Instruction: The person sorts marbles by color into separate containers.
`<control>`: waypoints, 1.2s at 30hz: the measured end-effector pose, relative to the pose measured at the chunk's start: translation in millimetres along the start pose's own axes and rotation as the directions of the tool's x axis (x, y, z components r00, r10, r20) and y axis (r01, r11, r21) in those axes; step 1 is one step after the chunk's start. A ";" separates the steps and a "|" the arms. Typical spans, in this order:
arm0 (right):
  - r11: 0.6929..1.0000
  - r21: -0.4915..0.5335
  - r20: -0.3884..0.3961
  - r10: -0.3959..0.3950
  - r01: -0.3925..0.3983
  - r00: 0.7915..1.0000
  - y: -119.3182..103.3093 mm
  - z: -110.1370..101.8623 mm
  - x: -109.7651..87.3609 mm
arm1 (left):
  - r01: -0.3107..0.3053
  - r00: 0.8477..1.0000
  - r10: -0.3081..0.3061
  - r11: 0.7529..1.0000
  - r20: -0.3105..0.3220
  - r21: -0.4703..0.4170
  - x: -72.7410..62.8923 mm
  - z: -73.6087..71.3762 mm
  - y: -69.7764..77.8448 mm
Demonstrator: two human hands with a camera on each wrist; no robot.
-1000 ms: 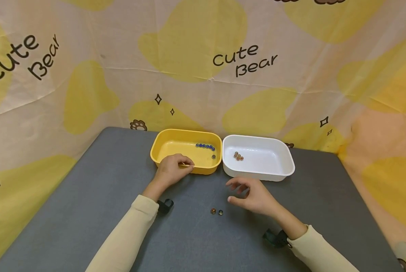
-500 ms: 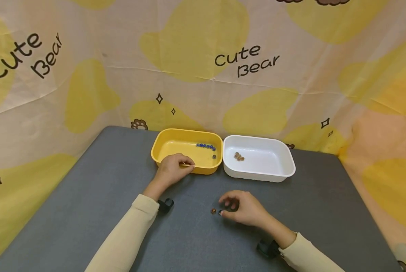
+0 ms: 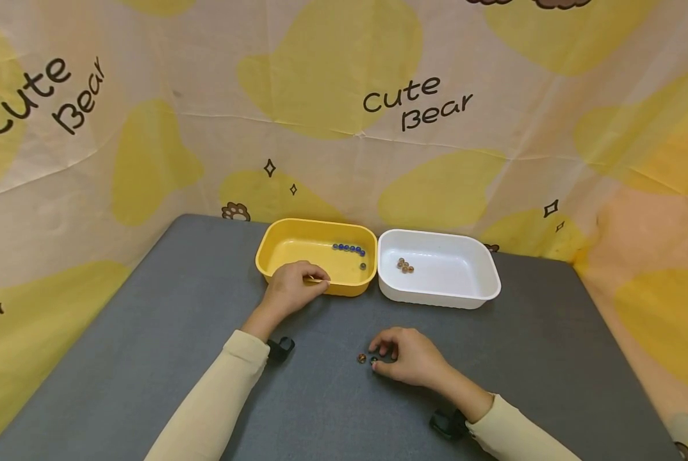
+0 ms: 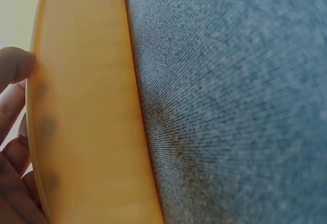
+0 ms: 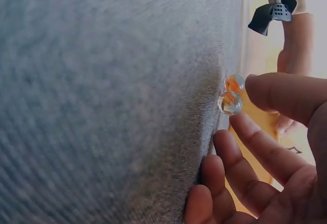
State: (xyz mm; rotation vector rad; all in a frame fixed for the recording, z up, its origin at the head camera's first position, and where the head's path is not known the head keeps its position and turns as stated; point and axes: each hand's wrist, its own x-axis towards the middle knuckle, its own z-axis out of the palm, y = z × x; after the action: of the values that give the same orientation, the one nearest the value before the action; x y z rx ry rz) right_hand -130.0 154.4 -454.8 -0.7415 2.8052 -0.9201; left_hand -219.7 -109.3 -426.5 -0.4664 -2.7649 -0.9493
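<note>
My left hand (image 3: 292,288) grips the front rim of the yellow plastic box (image 3: 298,232). In the left wrist view its thumb (image 4: 18,66) lies on the rim while the other fingers reach inside. My right hand (image 3: 410,358) is low over the table, thumb and index finger apart around a clear marble (image 5: 230,103) with an orange swirl. The index tip is very near or touching that marble; I cannot tell which. Just to its left lies a second marble (image 3: 362,358), brownish orange. Several blue marbles (image 3: 346,248) are in the yellow box, mostly in a row.
A white plastic box (image 3: 450,299) stands right of the yellow one, holding several orange-brown marbles (image 3: 402,264). Both boxes sit at the back of the grey table (image 3: 321,410). A printed curtain (image 3: 321,96) hangs close behind.
My right hand has come down and left from in front of the white box to the two marbles on the table. The left hand keeps its hold on the yellow box.
</note>
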 end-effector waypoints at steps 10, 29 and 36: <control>0.997 -0.073 -0.011 0.009 -0.009 1.000 -3.5 2.2 2.6 | -0.007 1.000 0.007 1.000 -0.011 0.013 1.6 1.7 -1.3; 0.997 -0.081 -0.003 -0.010 0.010 1.000 -1.8 2.2 3.4 | -0.001 1.000 0.001 1.000 -0.006 0.007 2.3 2.4 -1.9; 0.999 -0.031 0.002 -0.038 0.038 0.999 2.5 0.6 3.4 | -0.010 1.000 0.010 1.000 -0.012 0.008 2.5 3.4 -2.5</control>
State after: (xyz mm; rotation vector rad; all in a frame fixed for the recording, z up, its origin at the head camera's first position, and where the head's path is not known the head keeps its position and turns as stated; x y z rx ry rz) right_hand -133.8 154.2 -456.5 -0.8020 2.8193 -0.8838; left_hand -223.1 -108.4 -430.0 -0.4711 -2.7523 -0.9353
